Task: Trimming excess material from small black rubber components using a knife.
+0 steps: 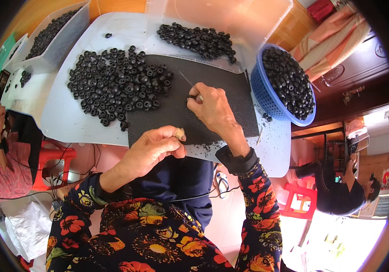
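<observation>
My right hand is closed over the dark mat, gripping a thin, pointed metal tool that points away to the upper left. At its fingertips is a small black piece, partly covered by the fingers. Closer to me, by the mat's near edge, my left hand has its fingers curled together; whatever they may hold is hidden. A pale yellowish covering wraps one of its fingertips. Left of the mat, and partly on it, spreads a large pile of small round black parts with holes.
The mat lies on a pale table. A tilted clear bin holds more black parts at the back. A blue basket full of them stands right, a filled container far left. Red stools and other people are nearby.
</observation>
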Demonstrator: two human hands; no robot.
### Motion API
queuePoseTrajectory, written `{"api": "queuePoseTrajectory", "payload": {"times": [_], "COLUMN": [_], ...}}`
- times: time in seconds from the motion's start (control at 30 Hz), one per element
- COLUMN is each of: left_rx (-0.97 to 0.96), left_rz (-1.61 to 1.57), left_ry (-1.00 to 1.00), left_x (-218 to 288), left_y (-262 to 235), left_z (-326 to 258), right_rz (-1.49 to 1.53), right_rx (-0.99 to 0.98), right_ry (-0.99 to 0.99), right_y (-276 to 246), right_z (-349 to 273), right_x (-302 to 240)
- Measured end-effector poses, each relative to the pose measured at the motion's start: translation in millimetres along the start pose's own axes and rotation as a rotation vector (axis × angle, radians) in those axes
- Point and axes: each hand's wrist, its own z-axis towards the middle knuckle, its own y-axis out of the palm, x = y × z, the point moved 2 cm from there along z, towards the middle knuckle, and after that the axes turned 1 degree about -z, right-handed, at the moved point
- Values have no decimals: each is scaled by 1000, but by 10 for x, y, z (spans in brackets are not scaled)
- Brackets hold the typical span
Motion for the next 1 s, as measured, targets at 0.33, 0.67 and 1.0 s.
{"api": "queuePoseTrajectory", "payload": {"times": [0.33,0.67,1.0], "left_rx": [70,8,55], "left_rz": [-33,30,-56], "left_ry": [83,81,65], "left_x": [35,-59,-9], "left_y": [133,115,54], "left_z": [66,98,66], "right_rz": [253,217,240], "right_rx": [-32,62,24], "right_ry": [166,171,115], "right_y": [-130,-47,-35], "right_z": [-477,-452,-552], "right_x": [-155,-171,-274]}}
